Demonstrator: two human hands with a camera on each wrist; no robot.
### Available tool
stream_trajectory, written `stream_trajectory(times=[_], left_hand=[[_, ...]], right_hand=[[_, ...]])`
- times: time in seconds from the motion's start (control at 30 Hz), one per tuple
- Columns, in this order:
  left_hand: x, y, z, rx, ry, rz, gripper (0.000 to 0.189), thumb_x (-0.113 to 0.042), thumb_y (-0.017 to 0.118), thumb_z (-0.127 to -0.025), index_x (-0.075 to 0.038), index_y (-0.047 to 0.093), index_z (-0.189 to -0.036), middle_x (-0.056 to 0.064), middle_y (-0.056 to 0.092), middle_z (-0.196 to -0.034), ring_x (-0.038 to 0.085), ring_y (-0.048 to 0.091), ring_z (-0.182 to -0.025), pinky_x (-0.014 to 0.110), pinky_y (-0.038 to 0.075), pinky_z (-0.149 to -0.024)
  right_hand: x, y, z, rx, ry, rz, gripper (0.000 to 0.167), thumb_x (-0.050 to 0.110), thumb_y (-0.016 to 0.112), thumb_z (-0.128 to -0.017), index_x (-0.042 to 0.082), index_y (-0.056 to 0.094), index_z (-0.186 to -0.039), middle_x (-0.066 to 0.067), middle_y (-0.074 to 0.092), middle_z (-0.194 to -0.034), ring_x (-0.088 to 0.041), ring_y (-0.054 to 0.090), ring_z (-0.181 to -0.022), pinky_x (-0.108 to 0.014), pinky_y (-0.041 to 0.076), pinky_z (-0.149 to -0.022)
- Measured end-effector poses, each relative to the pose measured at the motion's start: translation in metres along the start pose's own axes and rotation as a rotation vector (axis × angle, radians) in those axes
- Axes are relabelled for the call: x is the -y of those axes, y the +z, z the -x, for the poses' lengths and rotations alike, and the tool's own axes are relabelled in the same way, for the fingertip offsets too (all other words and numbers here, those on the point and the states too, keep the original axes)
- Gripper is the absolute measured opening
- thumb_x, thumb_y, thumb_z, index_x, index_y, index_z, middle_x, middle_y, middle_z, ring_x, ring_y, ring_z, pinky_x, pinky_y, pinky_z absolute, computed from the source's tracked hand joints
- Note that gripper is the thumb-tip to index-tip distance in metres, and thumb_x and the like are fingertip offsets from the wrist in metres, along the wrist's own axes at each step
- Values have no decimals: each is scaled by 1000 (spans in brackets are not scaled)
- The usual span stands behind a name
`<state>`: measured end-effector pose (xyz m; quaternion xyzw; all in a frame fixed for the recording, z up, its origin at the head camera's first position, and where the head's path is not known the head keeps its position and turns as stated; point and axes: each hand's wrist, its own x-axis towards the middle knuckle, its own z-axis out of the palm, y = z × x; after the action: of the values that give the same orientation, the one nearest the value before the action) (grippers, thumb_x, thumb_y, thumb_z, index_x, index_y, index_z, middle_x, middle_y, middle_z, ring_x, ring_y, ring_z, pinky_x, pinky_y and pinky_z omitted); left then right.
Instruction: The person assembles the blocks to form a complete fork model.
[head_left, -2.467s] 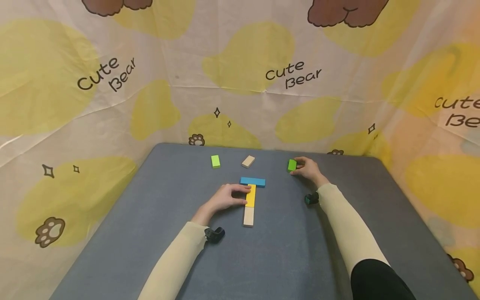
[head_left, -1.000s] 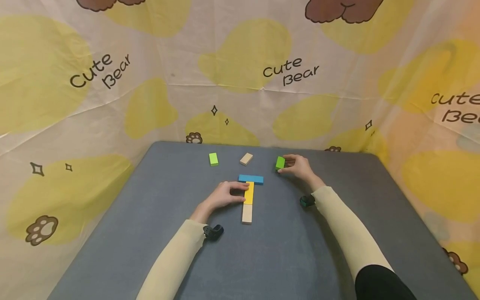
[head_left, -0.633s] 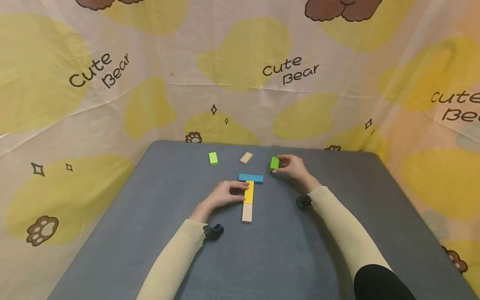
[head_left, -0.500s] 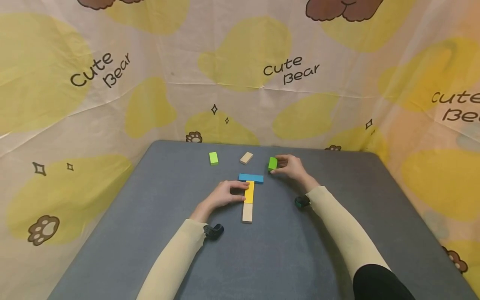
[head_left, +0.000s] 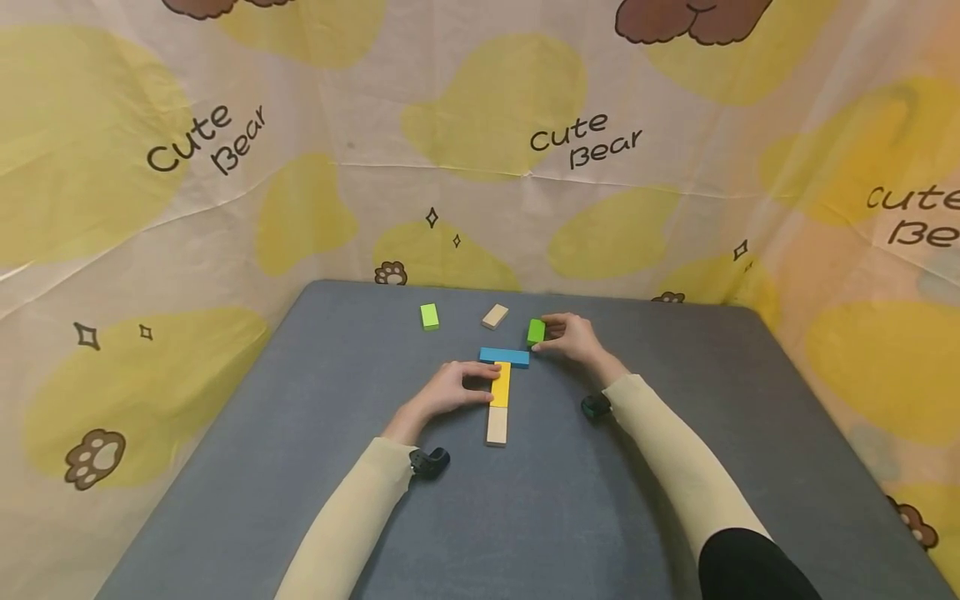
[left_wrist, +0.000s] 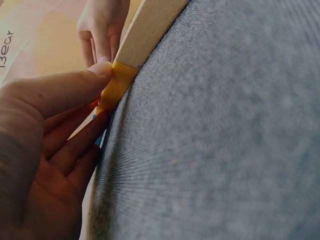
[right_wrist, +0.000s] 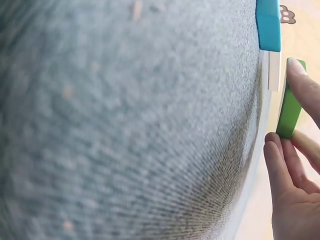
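The right grip point(head_left: 573, 337) is pinching the green block point(head_left: 536, 332) between thumb and fingers, and in the right wrist view a gap is showing between this block and the grey tabletop point(head_left: 360, 367). The left grip point(head_left: 450, 387) is holding the yellow block point(head_left: 500, 387), its thumb and fingers touching it from the left side. Just beyond the left grip's fingertips, the blue block point(head_left: 505, 357) is lying crosswise at the far end of the yellow one; it is also lying near the right grip, to its left and closer to the person. On the near side of the left grip, a plain wooden block point(head_left: 497, 427) is continuing the line from the yellow block. Farther away, the light green block point(head_left: 429, 317) is resting beyond the left grip, and a slanted wooden piece point(head_left: 495, 316) is resting to the left of the right grip.
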<state>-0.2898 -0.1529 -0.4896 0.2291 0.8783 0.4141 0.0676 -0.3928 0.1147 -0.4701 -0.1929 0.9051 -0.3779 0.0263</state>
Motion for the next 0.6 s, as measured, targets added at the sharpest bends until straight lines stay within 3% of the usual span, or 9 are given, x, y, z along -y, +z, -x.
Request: stream_trajectory(times=[0.6], left_hand=[[3, -1, -1, 1, 0, -3, 42, -30, 74, -82, -23, 66, -122, -11, 59, -131, 15, 48, -130, 45, 35, -109]], right_hand=[[2, 9, -5, 23, 21, 14, 71, 33, 83, -71, 6, 57, -130, -15, 58, -128, -30, 61, -114, -42, 50, -93]])
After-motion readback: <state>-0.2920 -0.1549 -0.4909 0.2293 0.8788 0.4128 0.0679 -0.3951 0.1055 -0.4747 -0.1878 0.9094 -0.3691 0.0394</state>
